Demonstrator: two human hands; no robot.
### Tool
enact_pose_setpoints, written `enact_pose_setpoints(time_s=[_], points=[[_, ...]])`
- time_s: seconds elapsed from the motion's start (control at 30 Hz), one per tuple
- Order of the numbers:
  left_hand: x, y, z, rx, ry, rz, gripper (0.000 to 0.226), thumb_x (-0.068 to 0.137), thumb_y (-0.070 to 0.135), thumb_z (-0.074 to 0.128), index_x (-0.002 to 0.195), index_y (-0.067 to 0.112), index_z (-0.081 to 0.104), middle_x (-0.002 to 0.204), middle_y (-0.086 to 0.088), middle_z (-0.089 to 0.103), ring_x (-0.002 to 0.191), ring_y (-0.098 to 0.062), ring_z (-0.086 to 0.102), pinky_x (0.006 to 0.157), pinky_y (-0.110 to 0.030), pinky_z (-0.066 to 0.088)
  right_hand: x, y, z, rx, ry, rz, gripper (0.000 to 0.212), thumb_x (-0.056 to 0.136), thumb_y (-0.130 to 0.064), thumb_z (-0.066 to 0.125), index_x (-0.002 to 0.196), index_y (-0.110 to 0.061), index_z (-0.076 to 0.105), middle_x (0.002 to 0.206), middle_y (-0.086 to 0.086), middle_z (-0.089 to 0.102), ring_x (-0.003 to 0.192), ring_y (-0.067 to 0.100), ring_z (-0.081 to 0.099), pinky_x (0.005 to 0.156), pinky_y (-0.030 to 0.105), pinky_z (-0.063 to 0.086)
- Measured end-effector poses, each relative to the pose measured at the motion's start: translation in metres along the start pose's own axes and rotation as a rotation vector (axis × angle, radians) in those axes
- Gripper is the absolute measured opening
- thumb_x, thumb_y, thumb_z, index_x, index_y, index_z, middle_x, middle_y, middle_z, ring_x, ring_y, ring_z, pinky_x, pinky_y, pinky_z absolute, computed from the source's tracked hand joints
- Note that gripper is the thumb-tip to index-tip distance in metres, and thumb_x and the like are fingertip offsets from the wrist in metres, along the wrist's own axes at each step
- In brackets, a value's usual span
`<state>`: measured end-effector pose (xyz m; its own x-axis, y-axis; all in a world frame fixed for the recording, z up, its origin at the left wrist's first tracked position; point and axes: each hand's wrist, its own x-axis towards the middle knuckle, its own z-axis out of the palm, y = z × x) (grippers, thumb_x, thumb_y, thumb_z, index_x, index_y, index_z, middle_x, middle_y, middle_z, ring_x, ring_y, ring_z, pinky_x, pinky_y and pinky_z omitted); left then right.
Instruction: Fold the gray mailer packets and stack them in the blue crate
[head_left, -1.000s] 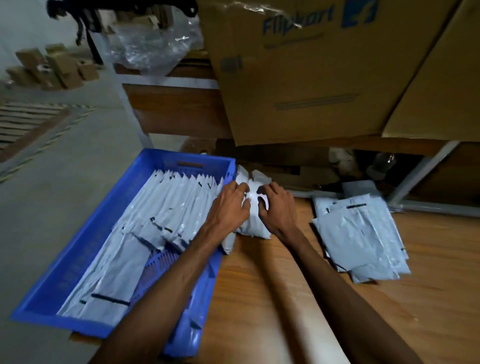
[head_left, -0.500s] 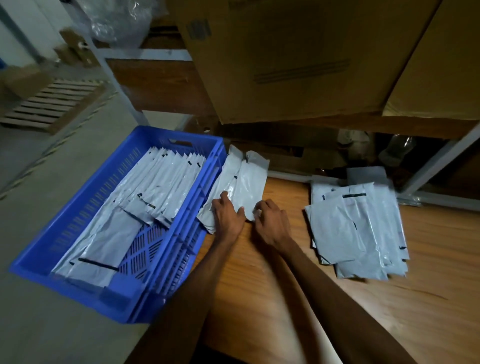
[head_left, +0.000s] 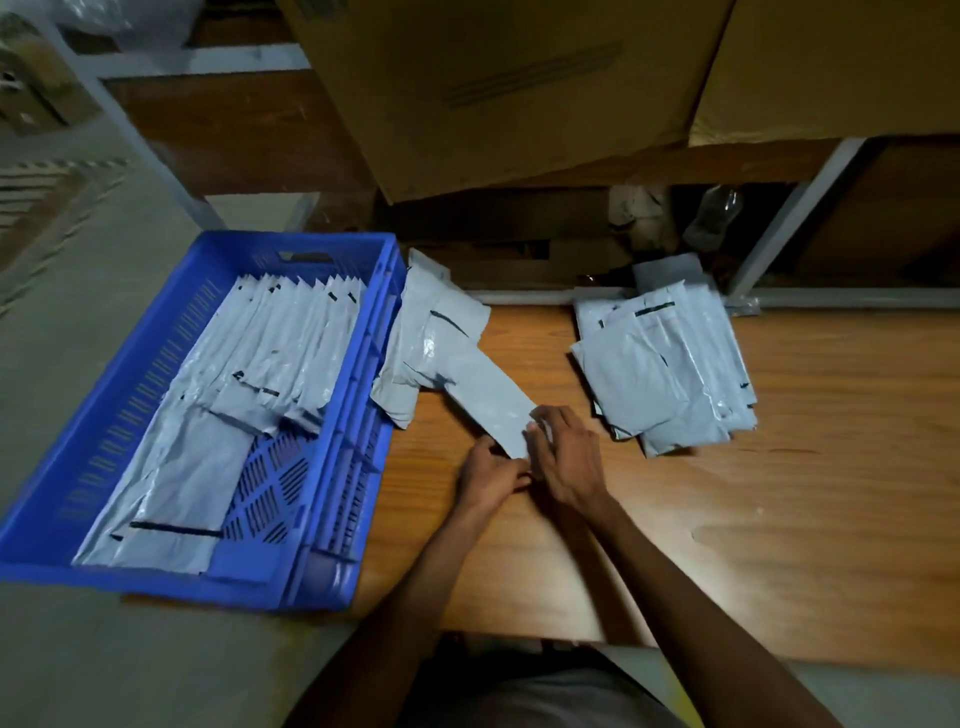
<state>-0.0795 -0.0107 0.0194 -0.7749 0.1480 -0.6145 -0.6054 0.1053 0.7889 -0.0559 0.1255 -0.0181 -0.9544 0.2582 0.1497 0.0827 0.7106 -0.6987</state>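
Note:
A narrow folded gray mailer packet lies slantwise on the wooden table. My left hand pinches its near end from the left, and my right hand grips the same end from the right. More folded packets lean against the outside of the blue crate. Inside the crate, several folded packets are stacked in a row. A pile of flat gray mailers lies on the table to the right of my hands.
Large cardboard boxes sit on a shelf above the table's far edge. A metal shelf leg stands at the back right. The wooden table extends to the right. The crate overhangs the table's left edge above the floor.
My hands have drawn one narrow folded packet out of the bundle beside the crate, toward me and to the right. The camera has tilted further down.

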Motion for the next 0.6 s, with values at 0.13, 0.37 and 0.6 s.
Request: enact_pose_setpoints(time_s=[0.13, 0.37, 0.6], points=[[-0.017, -0.024, -0.026, 0.452, 0.119, 0.172, 0.011, 0.089, 0.014, 0.064, 0.100, 0.014, 0.068, 0.096, -0.007, 0.077, 0.092, -0.027, 0.073, 0.085, -0.041, 0.060, -0.037, 0.012, 0.003, -0.147, -0.074, 0.086, 0.050, 0.100, -0.054, 0.044, 0.141, -0.026, 0.053, 0.141, -0.002, 0.054, 0.133, 0.023, 0.045, 0.103, 0.051, 0.034], [-0.025, -0.042, -0.061, 0.945, 0.192, 1.038, 0.037, 0.098, 0.028, 0.052, 0.128, 0.011, 0.063, 0.124, -0.013, 0.059, 0.122, -0.031, 0.053, 0.099, -0.045, 0.050, -0.089, 0.016, -0.022, -0.163, -0.162, 0.090, 0.066, 0.089, -0.058, 0.035, 0.145, -0.028, 0.054, 0.155, -0.007, 0.049, 0.157, 0.026, 0.022, 0.111, 0.053, 0.020], [-0.023, -0.092, -0.051, 1.287, -0.112, 1.003, 0.061, 0.110, 0.053, 0.025, 0.159, 0.019, 0.040, 0.162, -0.004, 0.043, 0.154, -0.025, 0.030, 0.126, -0.048, 0.022, -0.135, 0.012, -0.024, -0.016, -0.068, 0.015, 0.055, 0.102, -0.046, 0.028, 0.144, -0.019, 0.051, 0.145, 0.001, 0.054, 0.138, 0.025, 0.050, 0.106, 0.060, 0.038]])
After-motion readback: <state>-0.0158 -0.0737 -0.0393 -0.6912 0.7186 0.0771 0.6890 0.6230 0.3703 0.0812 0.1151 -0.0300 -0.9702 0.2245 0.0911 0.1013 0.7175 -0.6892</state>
